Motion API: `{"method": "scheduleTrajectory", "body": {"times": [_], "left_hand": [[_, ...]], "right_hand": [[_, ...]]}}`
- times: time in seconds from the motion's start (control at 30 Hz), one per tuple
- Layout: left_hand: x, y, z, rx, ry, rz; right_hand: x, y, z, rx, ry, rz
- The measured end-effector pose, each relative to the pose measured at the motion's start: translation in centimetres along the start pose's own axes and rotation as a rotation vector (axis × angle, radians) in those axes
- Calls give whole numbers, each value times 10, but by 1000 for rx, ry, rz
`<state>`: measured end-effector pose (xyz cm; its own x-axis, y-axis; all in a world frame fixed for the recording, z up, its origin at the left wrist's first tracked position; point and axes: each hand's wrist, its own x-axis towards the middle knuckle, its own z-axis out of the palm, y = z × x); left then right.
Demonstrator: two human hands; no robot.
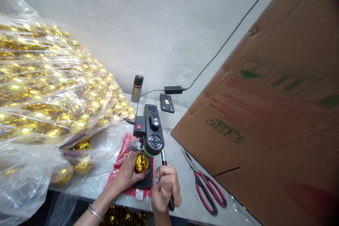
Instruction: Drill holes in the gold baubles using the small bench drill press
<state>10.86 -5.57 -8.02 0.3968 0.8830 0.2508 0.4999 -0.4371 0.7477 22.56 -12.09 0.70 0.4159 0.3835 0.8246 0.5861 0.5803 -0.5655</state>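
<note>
My left hand (131,171) is closed around a small gold mirrored ball (142,163). It keeps the ball low over the dark base (145,182) of a small black bench machine that looks like a mini drill press (153,130). The front end of the machine's head overhangs the ball, so any bit beneath it is hidden. My right hand (166,187) is wrapped around the black grip of a lever handle (164,162), which slants down from the machine's right side. A red plastic sheet (124,162) lies under the base.
A big clear bag (58,88) of gold balls fills the left. On the right leans a large cardboard box (265,113), with red-handled scissors (205,187) beside it. Behind the machine are a spray can (137,89), a phone (166,103) and a power adapter (173,89) with its cord.
</note>
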Motion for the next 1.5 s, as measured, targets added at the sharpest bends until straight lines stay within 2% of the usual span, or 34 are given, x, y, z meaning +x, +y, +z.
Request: {"method": "scheduleTrajectory", "body": {"times": [0.93, 1.23, 1.3, 1.5], "left_hand": [[3, 7, -2, -36, -22, -62], [1, -2, 10, -23, 32, -54], [0, -3, 12, -25, 36, -50], [0, -5, 16, -64, 43, -47]], "right_hand": [[-9, 5, 3, 80, 35, 60], [-6, 7, 13, 135, 127, 61], [-10, 8, 14, 122, 141, 45], [-35, 24, 10, 51, 65, 7]]}}
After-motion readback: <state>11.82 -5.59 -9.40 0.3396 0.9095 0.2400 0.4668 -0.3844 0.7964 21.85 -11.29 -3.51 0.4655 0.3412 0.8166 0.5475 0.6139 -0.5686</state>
